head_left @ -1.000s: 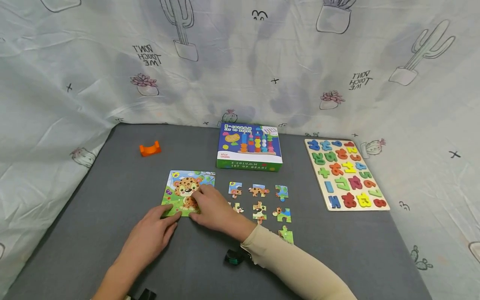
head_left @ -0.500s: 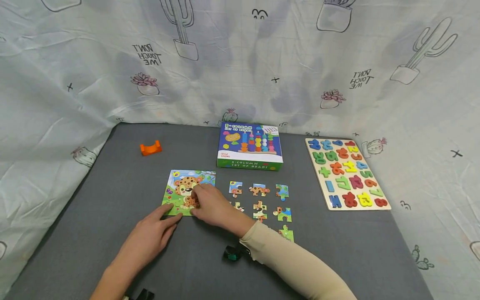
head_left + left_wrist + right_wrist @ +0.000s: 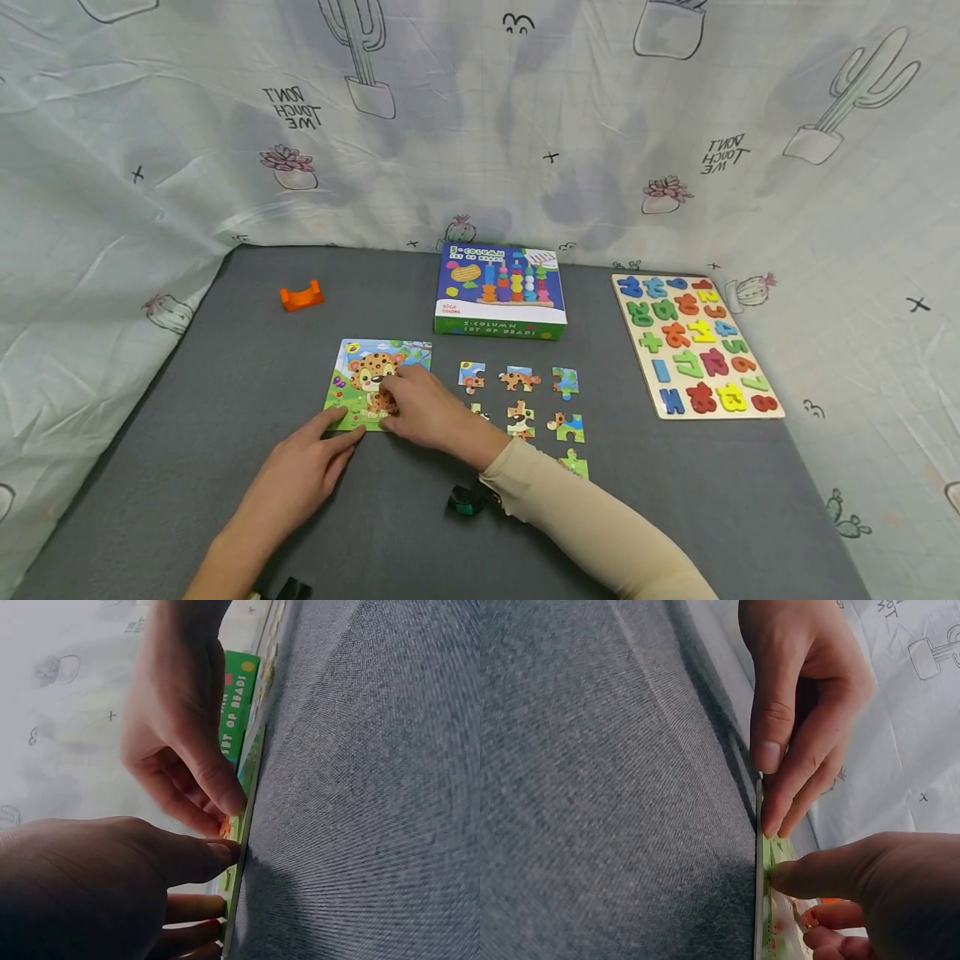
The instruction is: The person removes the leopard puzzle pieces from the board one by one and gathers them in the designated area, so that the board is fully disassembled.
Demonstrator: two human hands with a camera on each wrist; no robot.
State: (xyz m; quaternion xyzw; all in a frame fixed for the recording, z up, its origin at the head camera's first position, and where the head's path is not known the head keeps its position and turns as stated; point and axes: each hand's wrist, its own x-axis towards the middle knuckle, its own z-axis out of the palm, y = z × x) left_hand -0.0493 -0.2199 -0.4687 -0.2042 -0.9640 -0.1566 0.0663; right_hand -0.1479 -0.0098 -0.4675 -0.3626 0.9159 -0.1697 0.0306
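A square puzzle board (image 3: 344,379) with a leopard cub picture lies flat on the grey table. My left hand (image 3: 296,471) rests at its near left corner, with fairly straight fingertips on the board. Over the board's lower middle, my right hand (image 3: 427,414) bends its thumb and fingers down around a puzzle piece (image 3: 802,911), mostly hidden under the fingers. Several loose puzzle pieces (image 3: 519,379) lie in rows to the right of the board. Part of the lower rows is covered by my right forearm.
A blue and green bead-set box (image 3: 500,292) stands behind the pieces. At the right lies a wooden board of coloured letters (image 3: 701,361). An orange curved block (image 3: 302,296) sits at the back left. A patterned cloth (image 3: 480,125) hangs behind the table.
Both hands stay at the board with hardly any motion. The view shifts very slightly.
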